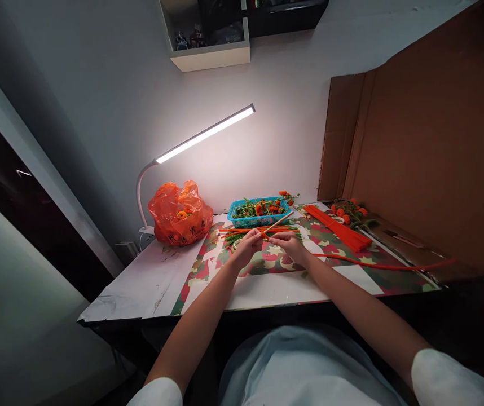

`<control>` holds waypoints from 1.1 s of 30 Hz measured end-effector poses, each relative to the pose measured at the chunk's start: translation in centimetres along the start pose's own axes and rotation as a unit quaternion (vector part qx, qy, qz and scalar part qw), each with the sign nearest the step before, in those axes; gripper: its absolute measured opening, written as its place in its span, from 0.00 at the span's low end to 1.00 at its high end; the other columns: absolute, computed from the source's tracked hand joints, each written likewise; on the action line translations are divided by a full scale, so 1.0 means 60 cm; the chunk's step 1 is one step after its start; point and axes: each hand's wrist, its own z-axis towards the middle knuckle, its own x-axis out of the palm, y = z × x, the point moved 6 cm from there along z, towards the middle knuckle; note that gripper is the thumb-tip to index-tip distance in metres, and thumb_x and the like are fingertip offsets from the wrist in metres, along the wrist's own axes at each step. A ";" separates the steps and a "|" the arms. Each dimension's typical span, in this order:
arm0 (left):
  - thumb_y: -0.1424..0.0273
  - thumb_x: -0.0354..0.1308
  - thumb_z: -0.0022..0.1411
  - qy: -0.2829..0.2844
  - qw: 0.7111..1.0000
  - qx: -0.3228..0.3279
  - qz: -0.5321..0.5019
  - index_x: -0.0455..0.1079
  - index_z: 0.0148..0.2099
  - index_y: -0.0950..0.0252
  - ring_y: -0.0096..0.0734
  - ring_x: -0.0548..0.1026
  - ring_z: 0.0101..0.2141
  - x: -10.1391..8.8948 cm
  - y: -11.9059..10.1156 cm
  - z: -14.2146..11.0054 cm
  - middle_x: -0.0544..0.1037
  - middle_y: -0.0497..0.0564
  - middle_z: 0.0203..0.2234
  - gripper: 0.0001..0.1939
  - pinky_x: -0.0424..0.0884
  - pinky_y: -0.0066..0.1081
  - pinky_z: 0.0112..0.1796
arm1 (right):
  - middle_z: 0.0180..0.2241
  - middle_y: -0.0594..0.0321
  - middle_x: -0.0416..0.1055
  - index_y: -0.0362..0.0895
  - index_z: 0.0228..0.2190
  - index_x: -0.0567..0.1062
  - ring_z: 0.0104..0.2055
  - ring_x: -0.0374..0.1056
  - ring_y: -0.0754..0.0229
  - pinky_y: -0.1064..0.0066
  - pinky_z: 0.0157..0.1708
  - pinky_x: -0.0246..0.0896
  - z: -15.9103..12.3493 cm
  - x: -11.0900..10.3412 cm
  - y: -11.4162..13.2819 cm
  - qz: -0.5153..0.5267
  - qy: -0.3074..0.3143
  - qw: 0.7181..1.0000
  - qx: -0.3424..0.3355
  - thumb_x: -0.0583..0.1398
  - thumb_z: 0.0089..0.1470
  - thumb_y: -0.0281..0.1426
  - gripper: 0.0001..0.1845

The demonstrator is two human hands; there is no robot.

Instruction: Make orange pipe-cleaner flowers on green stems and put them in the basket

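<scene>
My left hand (250, 243) is closed on a thin pale stick (279, 222), which slants up and to the right. Close beside it, my right hand (289, 245) pinches a long orange pipe cleaner (360, 259) near the stick's lower end. The pipe cleaner trails far to the right, past the table's edge. Whether it is wound round the stick is too small to tell. Just behind my hands lie green and orange pipe cleaners (233, 238). Beyond them stands a blue basket (236, 222) of orange flowers with green stems.
An orange plastic bag (180, 223) sits at the back left, by the lit desk lamp (206, 134). A bundle of orange pipe cleaners (341, 230) and more orange flowers (346, 214) lie right. Cardboard (419, 141) walls the right side; a shelf box (210, 59) hangs above.
</scene>
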 end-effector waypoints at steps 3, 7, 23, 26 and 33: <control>0.61 0.60 0.52 0.064 0.997 -0.037 -0.011 0.55 0.27 0.64 0.18 0.49 0.19 0.007 0.000 -0.006 0.49 0.40 0.18 0.17 0.48 0.24 0.23 | 0.19 0.67 0.63 0.41 0.21 0.75 0.21 0.52 0.69 0.74 0.22 0.49 -0.002 0.002 0.002 0.028 0.064 0.997 0.044 0.64 0.40 0.45 0.18; 0.62 0.60 0.52 0.139 0.985 -0.097 0.019 0.57 0.28 0.65 0.18 0.49 0.19 0.012 0.006 -0.019 0.51 0.40 0.18 0.16 0.47 0.24 0.23 | 0.15 0.70 0.58 0.41 0.22 0.75 0.16 0.49 0.71 0.75 0.17 0.47 -0.015 0.002 -0.001 0.005 0.117 0.986 0.122 0.65 0.38 0.46 0.19; 0.59 0.52 0.57 0.066 0.915 0.033 0.396 0.65 0.27 0.65 0.26 0.60 0.25 0.005 -0.005 -0.013 0.64 0.45 0.21 0.14 0.55 0.26 0.28 | 0.25 0.61 0.73 0.44 0.25 0.77 0.29 0.66 0.62 0.72 0.30 0.54 -0.020 0.000 0.029 -0.365 -0.024 0.908 -0.202 0.59 0.50 0.27 0.06; 0.63 0.53 0.57 0.020 0.896 0.064 0.439 0.65 0.26 0.63 0.27 0.61 0.23 0.013 -0.006 -0.013 0.66 0.45 0.19 0.11 0.54 0.27 0.27 | 0.25 0.61 0.73 0.44 0.25 0.76 0.29 0.67 0.61 0.71 0.31 0.54 -0.021 0.001 0.028 -0.387 -0.046 0.894 -0.220 0.58 0.51 0.26 0.07; 0.68 0.53 0.58 -0.123 0.863 0.069 0.485 0.61 0.25 0.62 0.30 0.61 0.23 0.012 -0.002 -0.012 0.63 0.46 0.18 0.10 0.51 0.27 0.27 | 0.26 0.61 0.73 0.43 0.25 0.74 0.28 0.66 0.61 0.71 0.30 0.54 -0.017 -0.003 0.023 -0.344 -0.098 0.917 -0.177 0.57 0.52 0.28 0.07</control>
